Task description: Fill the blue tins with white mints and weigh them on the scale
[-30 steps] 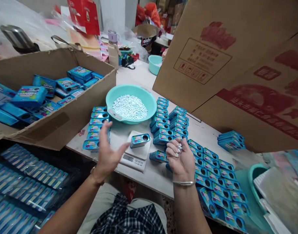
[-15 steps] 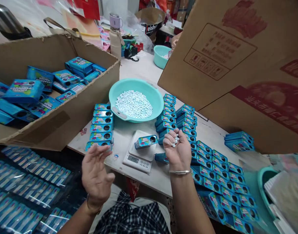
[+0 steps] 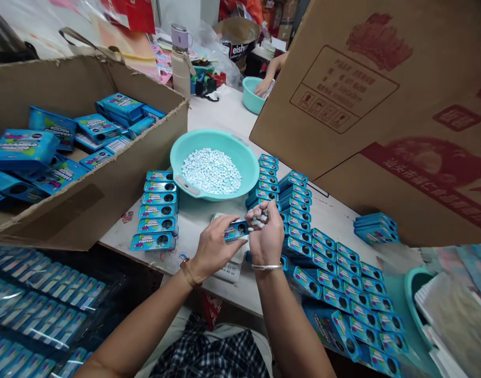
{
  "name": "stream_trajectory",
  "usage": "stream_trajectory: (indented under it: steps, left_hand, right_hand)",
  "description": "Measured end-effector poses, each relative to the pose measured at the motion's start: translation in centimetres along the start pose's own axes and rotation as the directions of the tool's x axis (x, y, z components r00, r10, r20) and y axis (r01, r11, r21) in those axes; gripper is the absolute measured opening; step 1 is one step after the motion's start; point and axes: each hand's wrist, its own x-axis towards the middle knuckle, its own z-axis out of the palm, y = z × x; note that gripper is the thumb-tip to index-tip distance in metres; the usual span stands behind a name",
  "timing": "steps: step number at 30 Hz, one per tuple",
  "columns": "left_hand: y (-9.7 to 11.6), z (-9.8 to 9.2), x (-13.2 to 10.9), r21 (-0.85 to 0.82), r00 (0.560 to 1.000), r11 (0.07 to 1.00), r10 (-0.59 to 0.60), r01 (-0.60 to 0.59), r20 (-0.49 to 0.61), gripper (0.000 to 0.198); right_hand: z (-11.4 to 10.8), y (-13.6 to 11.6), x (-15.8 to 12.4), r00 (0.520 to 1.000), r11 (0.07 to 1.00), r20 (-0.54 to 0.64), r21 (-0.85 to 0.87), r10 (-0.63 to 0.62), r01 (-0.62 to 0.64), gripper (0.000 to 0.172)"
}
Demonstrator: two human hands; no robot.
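My left hand (image 3: 212, 247) grips a small blue candy box (image 3: 236, 231) above the kitchen scale (image 3: 228, 272), which is mostly hidden beneath. The box has a dark round hole at its right end. Close against that end is my right hand (image 3: 267, 239), palm up and fingers curled around several small white candies (image 3: 259, 217). One candy shows right by the hole. Beyond my hands, a turquoise basin (image 3: 246, 157) holds a heap of the same pale candies. A row of blue boxes (image 3: 157, 211) stands left of the scale.
An open carton (image 3: 138, 173) of blue boxes stands at left, and a large carton (image 3: 343, 105) leans at right. Rows of boxes (image 3: 335, 283) fill the right side. Another person's hand (image 3: 263, 88) reaches into a second basin (image 3: 250, 97) behind. A bottle (image 3: 181, 68) stands at the back.
My left hand has moved right, from open in the air to holding the box, which has come up off the scale. My right hand has shifted slightly left, still holding candies.
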Motion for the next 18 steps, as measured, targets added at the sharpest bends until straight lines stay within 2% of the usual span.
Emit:
stream_trajectory:
  steps: [10, 18]
  left_hand:
    - [0.0, 0.1, 0.26, -0.05, 0.999, 0.998, -0.032, 0.032, -0.013, 0.037]
    - [0.12, -0.09, 0.29, -0.051, 0.999, 0.998, -0.039, 0.039, 0.002, 0.039]
  right_hand:
    - [-0.1, 0.76, -0.47, 0.991, 0.991, 0.063, -0.059, -0.119, 0.123, 0.027]
    - [0.04, 0.28, -0.89, 0.992, 0.992, 0.057, -0.057, -0.114, 0.117, 0.026]
